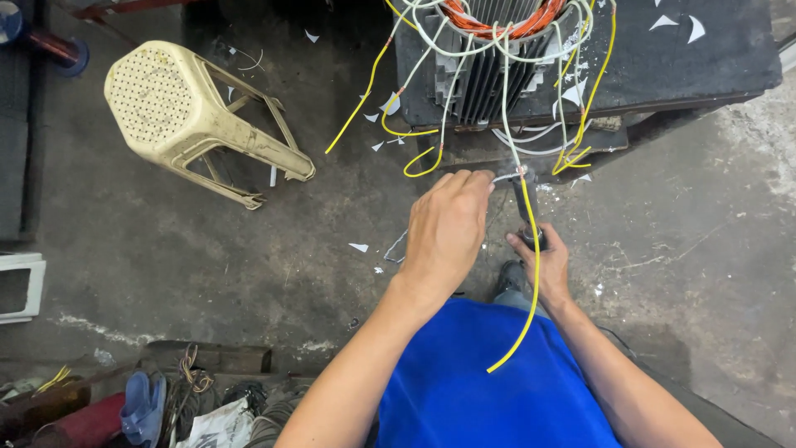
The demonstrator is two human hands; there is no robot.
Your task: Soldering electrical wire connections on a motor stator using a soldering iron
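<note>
Concrete floor [207, 249], yellow wire [531, 274] in left-hand [448, 236] grip

Bare concrete floor [249, 257] lies open left of the left hand [446, 232]; far ahead, dangling wires [431, 124] and the motor stator [489, 75] block passage, toppled stool [191, 116] far left.

No packages, labels, signs or screens are showing in this overhead view of a workshop floor; only crumpled printed paper [217, 425] is lying among clutter at the bottom left edge.
</note>
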